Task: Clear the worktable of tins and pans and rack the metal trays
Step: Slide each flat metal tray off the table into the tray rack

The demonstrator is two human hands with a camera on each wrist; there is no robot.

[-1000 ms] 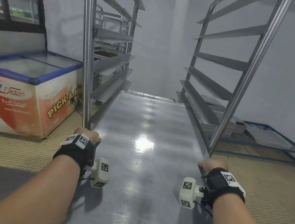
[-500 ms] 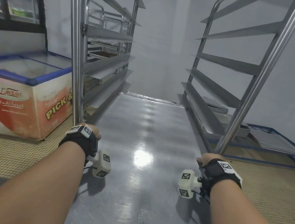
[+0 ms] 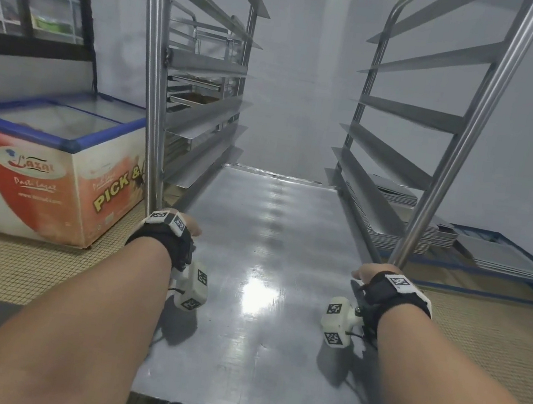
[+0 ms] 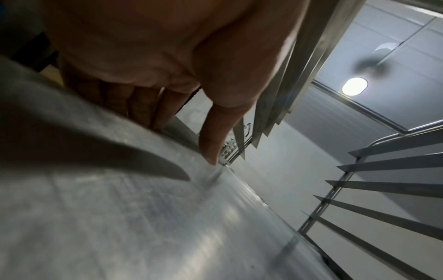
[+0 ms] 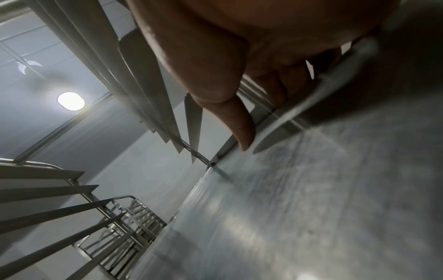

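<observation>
A large bare metal tray (image 3: 270, 236) lies level between the two sides of a steel rack (image 3: 151, 83), its far end deep between the rails. My left hand (image 3: 183, 224) grips the tray's left edge by the left front post. My right hand (image 3: 368, 274) grips the right edge by the right front post (image 3: 465, 144). In the left wrist view the thumb (image 4: 215, 132) lies on top of the tray (image 4: 143, 217) with the fingers curled under the rim. The right wrist view shows the same hold, thumb (image 5: 235, 121) on the tray (image 5: 311, 208).
Angled rails (image 3: 408, 112) line both rack sides above the tray. A second rack (image 3: 202, 66) stands behind on the left. A chest freezer (image 3: 47, 164) sits at the left. On the right, stacked flat trays (image 3: 398, 227) rest on a low blue frame (image 3: 507, 259).
Both hands keep the same grip on the tray's edges. The tray sits a little further in between the posts, and its near edge has come into view.
</observation>
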